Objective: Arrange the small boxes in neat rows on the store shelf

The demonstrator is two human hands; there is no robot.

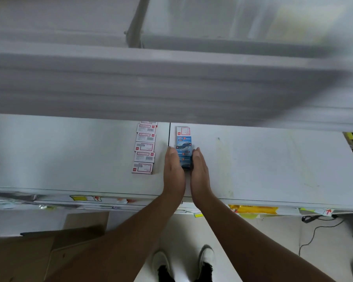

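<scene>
On the white shelf (69,155) a row of several small white boxes with red print (144,148) runs front to back, left of the seam. Right of the seam lies a second row: a white box (183,131) at the back and blue boxes (184,146) in front of it. My left hand (174,171) lies flat, fingers straight, against the left side of the blue boxes. My right hand (200,171) presses flat against their right side. The nearest blue box is mostly hidden between my palms.
An upper shelf (171,84) overhangs the back of the shelf. A brown cardboard carton (39,255) stands at the lower left on the floor. A black cable (314,231) trails at the lower right. My white shoes (183,261) are below the shelf's front edge.
</scene>
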